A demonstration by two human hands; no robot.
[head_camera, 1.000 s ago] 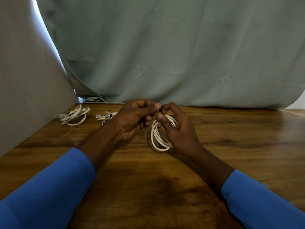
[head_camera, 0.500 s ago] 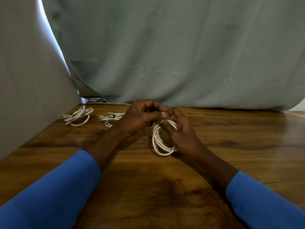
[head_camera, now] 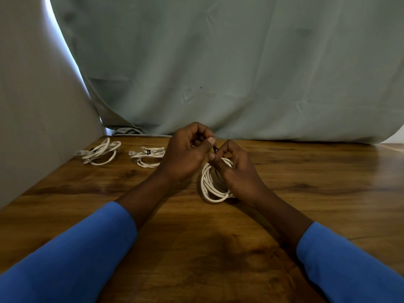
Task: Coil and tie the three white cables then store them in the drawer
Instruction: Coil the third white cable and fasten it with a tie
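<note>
Both hands meet above the wooden surface (head_camera: 306, 182), and between them sits the third white cable (head_camera: 211, 186), wound into an upright coil whose lower loops hang down to the surface just below the right hand (head_camera: 237, 171). That hand wraps around the right side of the coil, with the thumb and forefinger pinched on a thin black tie (head_camera: 216, 149) at the top of the loops. A dark strand of the same tie runs down across the coil, just left of the right palm. The left hand (head_camera: 185, 156) is closed too, its thumb pressed against the forefinger on the other end of the tie, touching the right hand's fingertips.

Beyond and to the left of the left hand, just past its knuckles, lies a second coiled cable (head_camera: 148, 157), flat on the surface with a dark band around its middle. Farther left again, well apart from both hands, rests the first coiled cable (head_camera: 99, 153), looser, with one plug end sticking out toward the grey wall (head_camera: 39, 106). Blue sleeves (head_camera: 76, 256) cover both forearms. A pale green curtain (head_camera: 240, 73) hangs beyond the hands along the far edge of the surface.
</note>
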